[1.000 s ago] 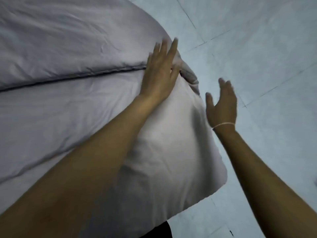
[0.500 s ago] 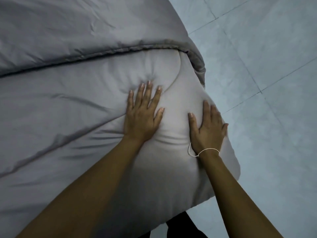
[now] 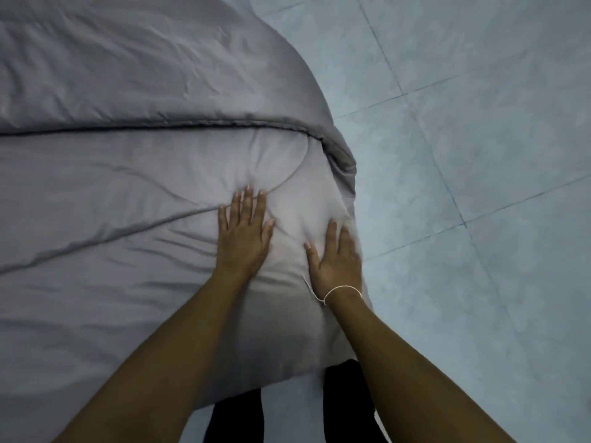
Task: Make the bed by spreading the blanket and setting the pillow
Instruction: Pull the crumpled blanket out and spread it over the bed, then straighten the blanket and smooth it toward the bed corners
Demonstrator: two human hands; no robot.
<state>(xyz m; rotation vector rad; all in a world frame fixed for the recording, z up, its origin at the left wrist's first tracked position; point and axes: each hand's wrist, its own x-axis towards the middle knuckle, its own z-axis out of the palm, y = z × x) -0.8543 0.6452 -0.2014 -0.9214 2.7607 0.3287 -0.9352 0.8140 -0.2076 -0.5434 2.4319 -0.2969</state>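
Observation:
A grey blanket (image 3: 134, 75) covers the far part of the bed, its dark folded edge running across the view. In front of that edge lies a paler grey padded layer (image 3: 105, 251), puffed up at the bed's right corner; whether a pillow is under it I cannot tell. My left hand (image 3: 244, 238) lies flat on this layer, fingers spread and pointing away from me. My right hand (image 3: 335, 260), a thin white string around its wrist, rests flat beside it at the bed's right edge. Neither hand grips any fabric.
A pale blue-grey tiled floor (image 3: 479, 187) fills the right side beyond the bed's edge. My dark-clothed legs (image 3: 236, 417) stand against the near corner of the bed. The blanket's corner (image 3: 342, 158) bunches and droops over the right side.
One second ago my left hand was up at the blanket's edge and my right hand hovered over the floor. Both have since come down flat on the paler layer, nearer to me.

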